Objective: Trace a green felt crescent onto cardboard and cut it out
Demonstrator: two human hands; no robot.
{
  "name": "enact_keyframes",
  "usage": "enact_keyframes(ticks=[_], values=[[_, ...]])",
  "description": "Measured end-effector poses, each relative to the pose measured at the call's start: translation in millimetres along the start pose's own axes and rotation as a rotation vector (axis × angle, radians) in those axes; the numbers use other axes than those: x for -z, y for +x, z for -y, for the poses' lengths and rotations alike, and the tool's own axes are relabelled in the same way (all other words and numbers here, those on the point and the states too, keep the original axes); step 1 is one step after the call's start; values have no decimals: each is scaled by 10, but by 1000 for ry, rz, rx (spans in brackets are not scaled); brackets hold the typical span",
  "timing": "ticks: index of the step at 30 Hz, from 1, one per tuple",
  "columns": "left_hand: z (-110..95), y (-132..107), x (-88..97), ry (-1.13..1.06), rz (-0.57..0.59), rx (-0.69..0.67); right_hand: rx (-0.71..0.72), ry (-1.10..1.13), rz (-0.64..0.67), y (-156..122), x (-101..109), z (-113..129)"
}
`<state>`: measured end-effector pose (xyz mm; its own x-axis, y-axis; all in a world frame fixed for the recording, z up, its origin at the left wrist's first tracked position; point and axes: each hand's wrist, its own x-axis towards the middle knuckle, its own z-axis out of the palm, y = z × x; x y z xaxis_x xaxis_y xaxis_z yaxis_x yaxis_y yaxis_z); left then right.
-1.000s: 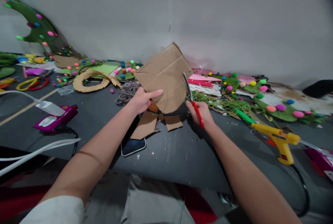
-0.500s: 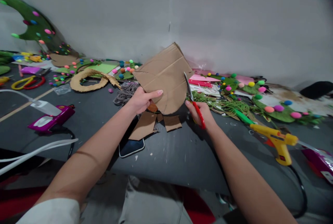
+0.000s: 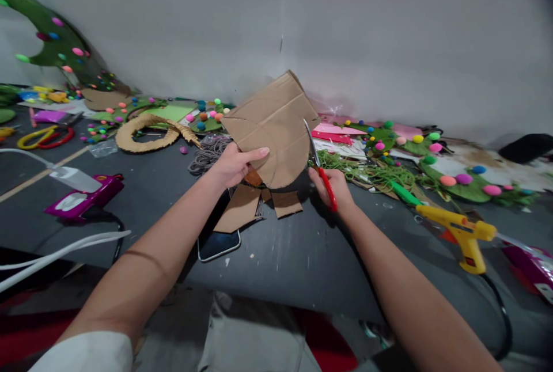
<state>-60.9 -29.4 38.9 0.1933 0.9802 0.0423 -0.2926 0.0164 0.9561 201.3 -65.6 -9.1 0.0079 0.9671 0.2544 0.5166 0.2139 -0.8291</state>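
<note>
My left hand (image 3: 235, 166) pinches the lower left of a piece of cardboard (image 3: 276, 130), thumb on its front face. The cardboard is tilted up above the table, its lower edge cut in a curve and its upper part still angular. In my right hand (image 3: 334, 185) are red-handled scissors (image 3: 318, 159), their blades at the cardboard's right edge. Beneath the cardboard lie a cardboard scrap (image 3: 239, 209) and a smaller scrap (image 3: 287, 204). A phone (image 3: 219, 244) rests partly under the larger scrap.
A yellow glue gun (image 3: 462, 231) lies at the right, its black cord hanging off the edge. Purple power strips, grey yarn (image 3: 209, 153), a wrapped ring (image 3: 147, 133), green strands (image 3: 367, 173) and felt shapes with pompoms surround the hands. A grey wall (image 3: 173, 26) stands behind.
The scissors and my right hand have shifted very slightly left, with the blade tips a little further onto the cardboard. My left hand keeps its grip on the cardboard.
</note>
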Motion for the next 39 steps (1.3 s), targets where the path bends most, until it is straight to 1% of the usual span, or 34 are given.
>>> enact_keyframes(ticks=[3,7,10,12,15,19,22,25,28,30,32,36,39], values=[[8,11,14,-8,-6,4,-26,34,28,3,9,-46],[30,27,25,-34,-37,8,-93,95,121,0,46,-119],[51,50,29,-23,-51,-32,-134,133,192,-19,56,-140],[62,68,31,-8,-79,-69,-148,139,218,-37,38,-130],[80,85,18,-18,-138,-161,-152,126,231,-66,-14,-81],[109,71,-55,-37,-186,-307,-144,93,222,-103,-47,23],[112,66,-98,-37,-221,-357,-150,69,221,-128,-29,103],[67,103,-44,-83,-288,-383,-134,40,255,-151,-7,173],[-20,151,93,-102,-347,-392,-101,-2,282,-165,9,220],[-75,160,170,-66,-338,-386,-127,9,290,-165,18,232],[-110,142,201,-24,-310,-383,-156,43,310,-160,27,234],[-127,70,152,16,-245,-346,-127,46,335,-163,41,243],[-126,37,111,32,-226,-321,-120,51,334,-174,45,256]])
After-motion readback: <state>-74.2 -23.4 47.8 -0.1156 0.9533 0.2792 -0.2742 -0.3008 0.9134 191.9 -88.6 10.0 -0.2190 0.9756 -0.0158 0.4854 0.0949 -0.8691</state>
